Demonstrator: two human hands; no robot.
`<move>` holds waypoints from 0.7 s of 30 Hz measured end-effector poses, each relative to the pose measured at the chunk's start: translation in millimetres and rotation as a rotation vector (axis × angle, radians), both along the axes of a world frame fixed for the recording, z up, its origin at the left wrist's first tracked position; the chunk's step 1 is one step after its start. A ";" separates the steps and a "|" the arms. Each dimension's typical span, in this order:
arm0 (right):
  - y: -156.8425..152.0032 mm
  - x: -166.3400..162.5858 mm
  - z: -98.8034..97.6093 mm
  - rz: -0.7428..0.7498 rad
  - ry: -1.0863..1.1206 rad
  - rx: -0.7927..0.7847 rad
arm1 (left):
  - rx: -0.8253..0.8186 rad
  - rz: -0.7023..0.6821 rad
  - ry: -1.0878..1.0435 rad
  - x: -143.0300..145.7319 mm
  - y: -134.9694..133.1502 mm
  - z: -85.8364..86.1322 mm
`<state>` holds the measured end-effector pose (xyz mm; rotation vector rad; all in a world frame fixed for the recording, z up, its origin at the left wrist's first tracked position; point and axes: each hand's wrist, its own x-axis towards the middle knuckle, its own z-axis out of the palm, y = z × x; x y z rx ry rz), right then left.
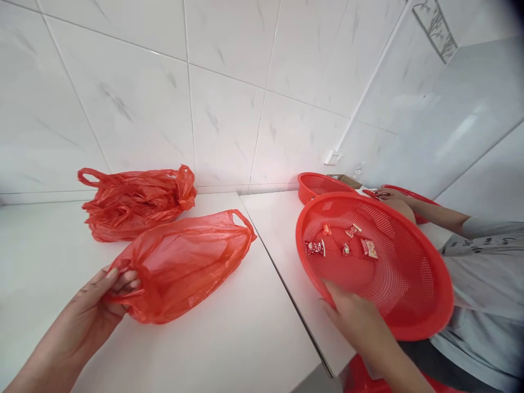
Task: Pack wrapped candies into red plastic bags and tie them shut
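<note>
My left hand (96, 303) is closed on one end of a thin red plastic bag (190, 259), which lies spread over the white tabletop with its far handle loop pointing right. My right hand (360, 319), a little blurred, grips the near-left rim of a round red plastic basket (444, 295). The basket is tilted so its inside faces me. In it lie several small wrapped snacks, among them a dark red packet (315, 248) and a pink-and-white packet (369, 249).
A crumpled heap of red plastic bags (135, 204) sits by the tiled wall. Behind the held basket stands another red basket (311, 191). At the right a co-worker's hand (388, 194) reaches over another red basket. A gap (282, 284) runs between two white tabletops.
</note>
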<state>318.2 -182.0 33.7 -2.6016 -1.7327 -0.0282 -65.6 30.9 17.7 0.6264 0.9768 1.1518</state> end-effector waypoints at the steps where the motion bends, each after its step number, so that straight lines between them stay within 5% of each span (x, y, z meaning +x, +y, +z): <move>1: -3.6 -6.6 -7.2 0.029 -0.032 0.016 | 0.003 -0.006 0.002 1.4 -0.9 0.5; 7: -10.8 -14.3 -18.3 0.076 -0.081 0.050 | -0.002 -0.026 0.022 3.7 -1.8 -1.9; 21: 6.8 6.0 24.6 0.039 0.095 -0.027 | 0.063 -0.049 0.004 2.5 -1.9 -5.5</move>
